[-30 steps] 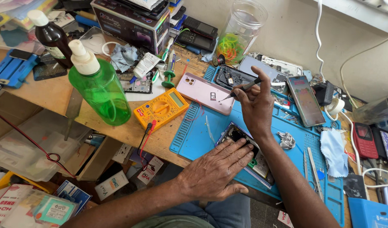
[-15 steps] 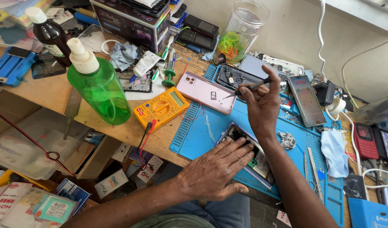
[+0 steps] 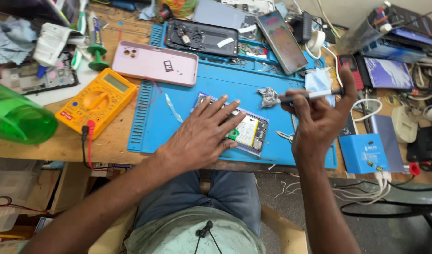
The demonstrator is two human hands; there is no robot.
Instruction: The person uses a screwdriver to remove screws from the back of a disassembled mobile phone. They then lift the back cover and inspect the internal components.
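My left hand (image 3: 204, 134) lies flat, fingers spread, on an opened phone (image 3: 249, 131) whose battery and circuit board show, on the blue work mat (image 3: 225, 84). My right hand (image 3: 319, 122) hovers just right of the phone and holds a thin screwdriver (image 3: 298, 97) level, its tip pointing left toward a crumpled bit of foil (image 3: 267, 95). My index finger rests on the tool's rear end.
A pink phone back (image 3: 154, 63) and a yellow multimeter (image 3: 97, 101) lie left of the mat. Another opened phone (image 3: 202, 37), a screen panel (image 3: 282, 41), a green bottle (image 3: 18, 120), a blue box (image 3: 364, 153) and cables crowd the bench.
The view has closed in on the mat. My right hand has drawn back from the far phones with the screwdriver and now sits beside the opened phone. My left hand stays on that phone.
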